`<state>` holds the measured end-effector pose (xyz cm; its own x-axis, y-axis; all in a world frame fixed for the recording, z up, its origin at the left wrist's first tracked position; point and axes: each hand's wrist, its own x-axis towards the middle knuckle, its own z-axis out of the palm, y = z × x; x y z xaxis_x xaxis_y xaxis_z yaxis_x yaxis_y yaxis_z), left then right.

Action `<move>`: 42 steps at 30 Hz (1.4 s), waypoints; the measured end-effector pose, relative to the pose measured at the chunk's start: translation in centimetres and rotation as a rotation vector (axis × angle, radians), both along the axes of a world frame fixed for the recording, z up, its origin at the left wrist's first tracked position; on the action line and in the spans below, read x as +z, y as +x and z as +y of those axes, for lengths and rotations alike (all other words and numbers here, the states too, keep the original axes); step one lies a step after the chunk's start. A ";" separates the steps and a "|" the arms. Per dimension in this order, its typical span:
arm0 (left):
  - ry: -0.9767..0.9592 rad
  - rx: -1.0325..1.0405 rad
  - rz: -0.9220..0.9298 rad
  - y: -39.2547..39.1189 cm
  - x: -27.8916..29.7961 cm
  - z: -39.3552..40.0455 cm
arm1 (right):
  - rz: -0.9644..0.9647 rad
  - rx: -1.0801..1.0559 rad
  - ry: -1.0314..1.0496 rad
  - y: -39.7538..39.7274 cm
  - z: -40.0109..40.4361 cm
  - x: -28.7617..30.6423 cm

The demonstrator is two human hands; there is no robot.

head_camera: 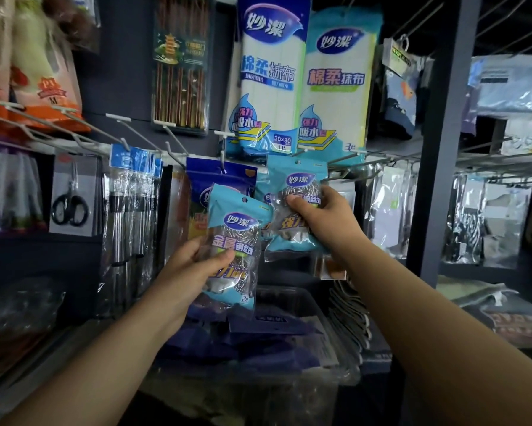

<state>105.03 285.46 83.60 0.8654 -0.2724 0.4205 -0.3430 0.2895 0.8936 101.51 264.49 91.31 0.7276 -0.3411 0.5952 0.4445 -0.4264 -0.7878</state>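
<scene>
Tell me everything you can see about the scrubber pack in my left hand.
The scrubber pack is a clear plastic bag with a light blue header, a hang hole and a dark blue oval logo. Silvery steel-wool coils show through behind blue and yellow print. It is held roughly upright, off any hook. The left hand grips its lower left side, thumb across the front.

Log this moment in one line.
left hand: grips light-blue steel-wool scourer pack | right hand: grips second light-blue scourer pack, held higher
</scene>
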 end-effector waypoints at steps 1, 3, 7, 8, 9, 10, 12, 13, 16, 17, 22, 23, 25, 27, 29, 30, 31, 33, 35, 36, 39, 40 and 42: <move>0.003 -0.002 0.002 0.0 0.0 0.0 | -0.002 -0.001 0.001 0.1 -0.1 0.0; 0.021 -0.006 0.004 -0.1 -0.1 0.1 | -0.007 0.002 0.007 0.3 -0.4 -0.2; 0.031 -0.004 0.008 0.0 -0.2 0.1 | 0.054 -0.010 -0.014 1.6 -1.2 -0.8; 0.026 -0.001 0.007 0.1 -0.2 0.1 | 0.076 -0.022 -0.026 2.1 -1.3 -1.0; 0.018 0.002 0.005 0.1 -0.2 0.1 | 0.095 -0.043 -0.043 2.6 -1.3 -1.1; 0.013 0.013 0.000 0.3 -0.3 0.2 | 0.117 -0.072 -0.069 3.2 -1.4 -1.2; 0.014 0.046 0.000 0.8 -0.5 0.5 | 0.138 -0.137 -0.137 4.4 -1.6 -1.2; 0.013 0.059 0.004 1.0 -0.5 0.6 | 0.143 -0.159 -0.159 5.2 -1.7 -1.1; 0.007 0.075 0.021 2.1 -0.7 1.0 | 0.181 -0.221 -0.208 8.1 -1.9 -1.0; 0.006 0.073 0.021 2.4 -0.7 1.1 | 0.204 -0.248 -0.222 9.3 -2.1 -0.9; -0.028 0.053 0.012 3.5 -1.0 1.3 | 0.305 -0.315 -0.188 14.0 -2.5 -1.3; -0.033 0.039 0.011 3.6 -1.1 1.3 | 0.322 -0.313 -0.183 14.6 -2.4 -1.4; -0.027 0.018 0.009 3.7 -1.2 1.4 | 0.347 -0.296 -0.169 15.7 -2.3 -1.7; -0.011 0.007 0.001 3.8 -1.3 1.5 | 0.364 -0.281 -0.142 16.0 -2.1 -1.8; -0.016 0.015 0.010 3.7 -1.4 1.5 | 0.350 -0.363 -0.142 15.3 -1.5 -2.0; -0.026 0.026 0.018 3.6 -1.3 1.4 | 0.313 -0.440 -0.148 14.2 -0.9 -2.1; -0.040 0.032 0.021 3.6 -1.3 1.3 | 0.236 -0.492 -0.150 12.7 -0.3 -2.4; -0.072 0.032 0.013 3.2 -1.0 0.8 | 0.026 -0.419 -0.139 9.4 1.0 -3.7; -0.083 0.020 -0.011 2.5 -0.7 -0.2 | -0.083 -0.199 -0.134 5.7 2.1 -5.2; -0.086 0.015 -0.020 2.1 -0.6 -0.8 | -0.067 -0.091 -0.130 4.1 2.7 -6.0; -0.123 -0.015 -0.040 0.7 -0.5 -2.7 | 0.019 0.204 -0.069 1.0 4.1 -7.9; -0.135 -0.031 -0.031 0.1 -0.3 -3.4 | 0.012 0.260 -0.054 0.6 4.2 -8.5; -0.124 -0.048 -0.024 -0.8 -0.1 -4.4 | -0.020 0.283 -0.040 -0.1 4.2 -8.9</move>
<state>104.27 281.04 83.48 0.8422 -0.2579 0.4735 -0.3467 0.4136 0.8419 101.45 268.71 82.43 0.7784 -0.1017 0.6194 0.5659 -0.3134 -0.7626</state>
